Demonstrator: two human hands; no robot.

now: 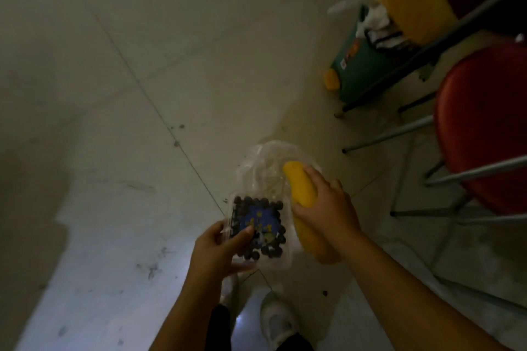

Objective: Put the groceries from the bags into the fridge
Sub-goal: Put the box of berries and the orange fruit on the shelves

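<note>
My left hand grips a clear plastic box of blueberries with a blue label, held flat at waist height. My right hand is closed around a long yellow fruit, which looks like a banana or a mango. Below both, on the floor, lies a crumpled clear plastic bag. The fridge is not in view.
The pale tiled floor spreads to the left. A red round stool with metal legs stands at the right. Behind it are a green bin, a yellow cushion and dark chair legs. My white shoes show at the bottom.
</note>
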